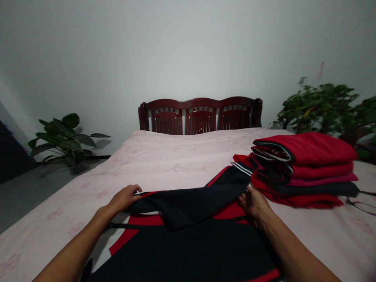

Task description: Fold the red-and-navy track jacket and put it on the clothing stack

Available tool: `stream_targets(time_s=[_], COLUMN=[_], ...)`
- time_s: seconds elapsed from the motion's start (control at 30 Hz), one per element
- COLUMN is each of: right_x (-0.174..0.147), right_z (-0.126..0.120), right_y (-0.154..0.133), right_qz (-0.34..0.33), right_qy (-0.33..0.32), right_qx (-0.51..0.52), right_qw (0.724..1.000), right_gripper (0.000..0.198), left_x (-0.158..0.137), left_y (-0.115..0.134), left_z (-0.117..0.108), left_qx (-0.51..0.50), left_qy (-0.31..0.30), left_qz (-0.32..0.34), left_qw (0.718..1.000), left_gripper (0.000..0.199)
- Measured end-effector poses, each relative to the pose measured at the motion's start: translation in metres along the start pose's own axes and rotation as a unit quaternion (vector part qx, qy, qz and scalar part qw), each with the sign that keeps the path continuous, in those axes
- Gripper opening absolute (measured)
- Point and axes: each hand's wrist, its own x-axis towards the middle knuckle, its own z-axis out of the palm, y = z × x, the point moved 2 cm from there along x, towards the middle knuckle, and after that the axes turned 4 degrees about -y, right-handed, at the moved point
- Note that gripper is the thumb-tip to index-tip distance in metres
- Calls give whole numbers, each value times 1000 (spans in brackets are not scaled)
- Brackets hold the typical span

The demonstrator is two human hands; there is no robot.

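A black garment with red and white panels (188, 250) lies spread on the bed in front of me. One black sleeve (194, 201) is laid across its upper part, and its cuff with white stripes points to the far right. My left hand (127, 197) is closed on the sleeve's left end at the shoulder, thumb on top. My right hand (254, 201) grips the sleeve near the cuff, its fingers partly hidden by the cloth. Just beyond the right hand, a stack of folded red, pink and dark clothes (308, 168) stands close to the cuff.
The pale pink flowered bedspread (164, 160) reaches back to a dark red wooden headboard (200, 115). Glasses (362, 205) lie right of the stack. A leafy plant (64, 139) stands on the floor at left, and another plant (320, 107) is at right.
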Motion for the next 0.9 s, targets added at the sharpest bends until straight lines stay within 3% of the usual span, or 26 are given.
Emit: stream_targets(time_s=[0.07,0.13,0.2,0.27,0.37,0.5,0.57,0.67,0.8,0.9], right_x=[-2,0,3,8,10,4,0,-5,-10,-11], right_z=[-10,-14,-12,-5,8,18,17,13,10,5], right_y=[4,6,5,5,5,0,-7,-22,-31,-11], right_qz=[63,105,121,116,91,58,52,51,19,69], right_qy=[-5,-5,0,7,10,-31,-45,-65,-123,-77], right_qx=[42,69,85,96,116,149,163,195,326,321], right_qw=[997,992,989,989,989,987,984,977,937,941], right_gripper=[10,14,15,9,8,9,11,15,26,34], left_x=[-13,-30,-45,-53,-48,-37,-39,-51,-69,-68], left_y=[13,33,51,63,64,49,46,50,60,52], left_z=[10,26,46,64,81,84,79,66,55,57], left_qx=[45,95,137,166,202,180,174,195,230,224], left_qy=[56,76,57,33,29,-11,-27,1,19,-19], left_qz=[54,160,266,311,263,205,211,224,311,308], left_qw=[996,980,953,935,943,962,961,955,922,925], left_gripper=[25,22,22,34,48,25,16,14,16,16])
